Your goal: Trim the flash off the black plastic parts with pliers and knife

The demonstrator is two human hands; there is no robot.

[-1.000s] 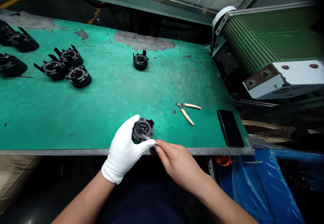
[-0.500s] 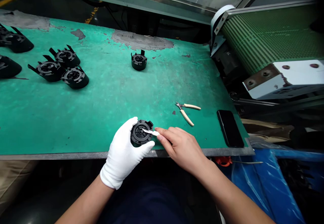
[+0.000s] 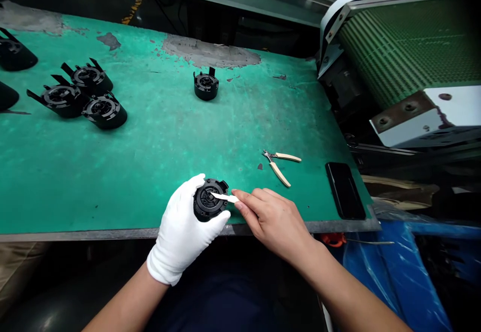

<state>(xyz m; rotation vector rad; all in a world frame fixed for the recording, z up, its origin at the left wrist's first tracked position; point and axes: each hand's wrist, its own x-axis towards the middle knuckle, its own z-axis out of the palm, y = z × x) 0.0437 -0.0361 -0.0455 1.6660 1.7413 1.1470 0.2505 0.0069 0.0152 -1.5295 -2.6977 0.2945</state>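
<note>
We've got the round black part [image 3: 209, 200] gripped in our gloved left hand [image 3: 183, 232], thumb curled under its near edge, fingers wrapped over the far rim. It sits just above the near edge of the green table [image 3: 158, 141], face tilted up toward us.

Our bare right hand [image 3: 274, 218] is pinching a small white blade [image 3: 224, 197] between thumb and forefinger; the tip rests on the face of the round black part, near its centre. The other fingers are loosely curled, not spread.

Taking the round black part as reference:
- Cream-handled cutters [image 3: 280, 163] lie on the table to its right and a bit farther away, handles splayed apart.
- A black phone [image 3: 344, 190] lies flat farther right, by the table's right edge.
- One lone black part [image 3: 206, 84] stands well beyond it, toward the far side of the table, near a worn grey patch [image 3: 210, 52].
- A cluster of three black parts [image 3: 80, 95] sits far off to the left and beyond; the three are touching or nearly so. Two more are cut off at the left frame edge.
- A green conveyor belt [image 3: 406, 41] runs far right and beyond, off the table.
- Blue plastic sheet [image 3: 391, 277] hangs below and to the right.
</note>
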